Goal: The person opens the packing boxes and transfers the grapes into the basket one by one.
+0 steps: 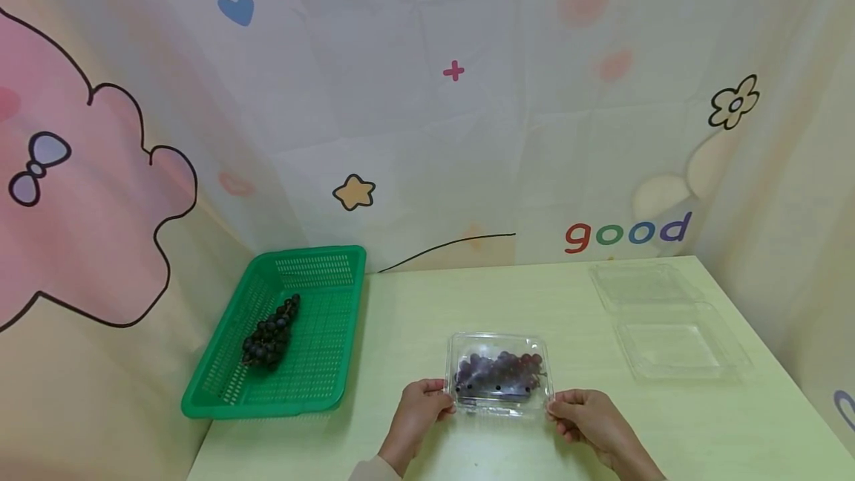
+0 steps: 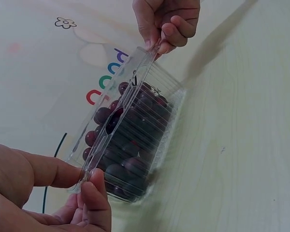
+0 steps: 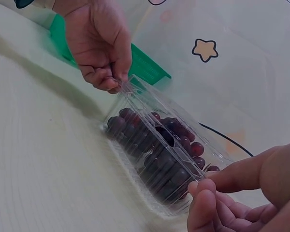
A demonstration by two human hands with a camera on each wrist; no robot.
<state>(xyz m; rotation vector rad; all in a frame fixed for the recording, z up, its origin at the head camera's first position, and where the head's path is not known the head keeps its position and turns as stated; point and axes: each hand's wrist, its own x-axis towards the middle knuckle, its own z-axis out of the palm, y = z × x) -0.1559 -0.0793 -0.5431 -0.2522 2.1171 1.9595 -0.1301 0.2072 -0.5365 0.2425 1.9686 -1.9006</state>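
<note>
A clear plastic clamshell box with its lid down stands on the table in front of me. Inside it lies a bunch of dark red grapes, seen through the plastic in all three views. My left hand pinches the rim at the box's near left corner between thumb and fingers. At the near right corner my right hand pinches the rim the same way. Both wrist views show the thumbs and fingertips on the flange where lid and base meet.
A green plastic basket sits at the left of the pale table, holding another bunch of dark grapes. On the right lies a second clear clamshell box, spread wide. A printed cloth hangs behind the table.
</note>
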